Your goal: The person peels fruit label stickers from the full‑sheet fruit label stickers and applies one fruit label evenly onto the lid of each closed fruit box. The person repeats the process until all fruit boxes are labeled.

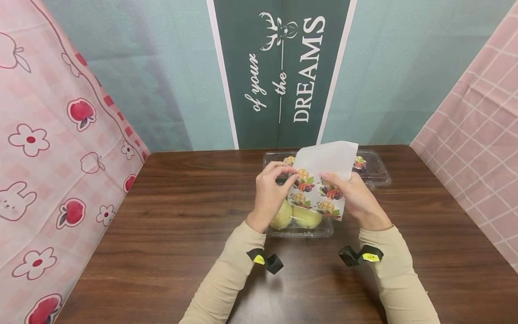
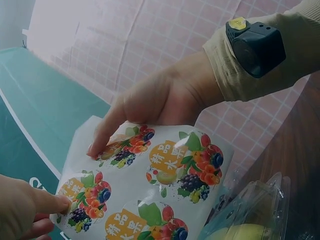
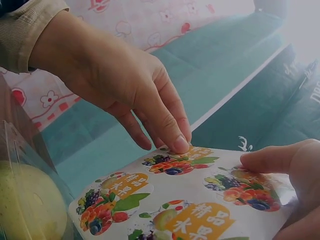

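Note:
A white sheet of fruit stickers [image 1: 323,157] is held up at a tilt between both hands, its printed side facing me. At its left edge, the left hand [image 1: 268,193] pinches with thumb and index finger beside one sticker [image 3: 182,162]; whether that sticker has lifted is not clear. The right hand [image 1: 362,202] grips the right side, thumb on the printed face and the other fingers hidden behind. Under the sheet's lower edge sits a clear plastic box [image 1: 319,232] holding yellow-green pears [image 1: 282,217], partly covered from view.
Behind the sheet, at the table's back edge, lies more clear plastic packaging [image 1: 378,173] bearing fruit stickers [image 1: 359,162]. The brown wooden table [image 1: 170,234] meets a green cloth backdrop [image 1: 162,81]. Patterned pink cloths [image 1: 36,180] hang at both sides.

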A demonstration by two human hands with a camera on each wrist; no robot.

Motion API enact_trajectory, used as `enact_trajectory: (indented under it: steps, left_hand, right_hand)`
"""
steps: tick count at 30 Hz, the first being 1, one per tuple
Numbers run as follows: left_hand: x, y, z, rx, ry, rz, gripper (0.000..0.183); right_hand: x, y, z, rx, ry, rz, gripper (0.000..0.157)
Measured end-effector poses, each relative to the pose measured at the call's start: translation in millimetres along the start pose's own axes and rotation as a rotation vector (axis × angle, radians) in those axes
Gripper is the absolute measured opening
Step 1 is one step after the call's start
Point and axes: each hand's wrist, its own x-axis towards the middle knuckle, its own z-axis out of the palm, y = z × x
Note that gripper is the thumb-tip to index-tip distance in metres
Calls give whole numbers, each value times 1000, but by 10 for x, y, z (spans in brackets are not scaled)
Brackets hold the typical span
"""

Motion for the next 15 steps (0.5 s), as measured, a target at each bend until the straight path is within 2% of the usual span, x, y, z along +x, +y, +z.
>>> enact_trajectory:
  steps: [8,15]
  left_hand:
    - [-4,22,-12,100,-5,5,11]
    - [-8,21,4,137,-31,-6,9]
  right_hand:
    - [5,-11,51,0,45,7,18]
    - [11,-8,77,-66,93,-1,15]
